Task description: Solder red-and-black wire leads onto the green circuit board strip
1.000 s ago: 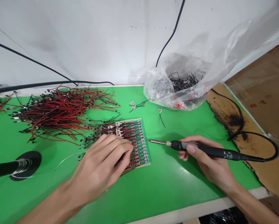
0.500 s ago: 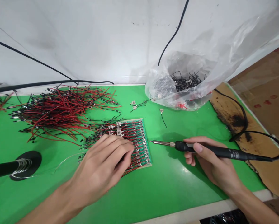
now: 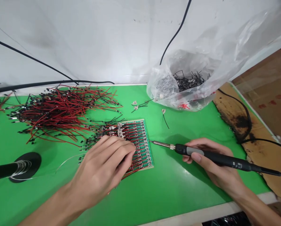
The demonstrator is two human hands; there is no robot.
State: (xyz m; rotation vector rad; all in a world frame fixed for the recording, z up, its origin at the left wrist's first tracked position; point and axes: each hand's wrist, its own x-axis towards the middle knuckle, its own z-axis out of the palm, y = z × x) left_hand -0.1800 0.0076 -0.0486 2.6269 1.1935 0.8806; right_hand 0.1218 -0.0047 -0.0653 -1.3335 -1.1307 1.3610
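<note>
From the head camera, the left hand (image 3: 105,166) lies open and palm down, its fingers pressing on the red-and-black wires (image 3: 121,133) that are lined up across a green circuit board (image 3: 147,153), gripping nothing; that board sits flat on the green mat of the table (image 3: 178,191), partly under the left hand's fingertips; the right hand (image 3: 207,160) is closed around the black soldering iron (image 3: 215,157), holding it pen-style, with its metal tip just beside the board's right edge and not touching it; the iron's black cord (image 3: 267,171) runs off to the right across a scorched sheet of cardboard (image 3: 245,135); a large loose heap of red-and-black wires (image 3: 60,116) lies on the table to the left of the board, its nearest ends reaching toward the wires on the board; a few wires with small metal terminals (image 3: 139,106) lie apart above the board, and a single one (image 3: 165,117) lies nearer the plastic bag (image 3: 164,88), which sits at the table's far edge holding a tangle of short black wires (image 3: 189,82); at the left, a black round-based stand with a metal coil (image 3: 25,166) stands on the table, with a thin silvery strand (image 3: 67,161) curving from it toward the board; a white sheet (image 3: 84,40) hangs behind the table.
</note>
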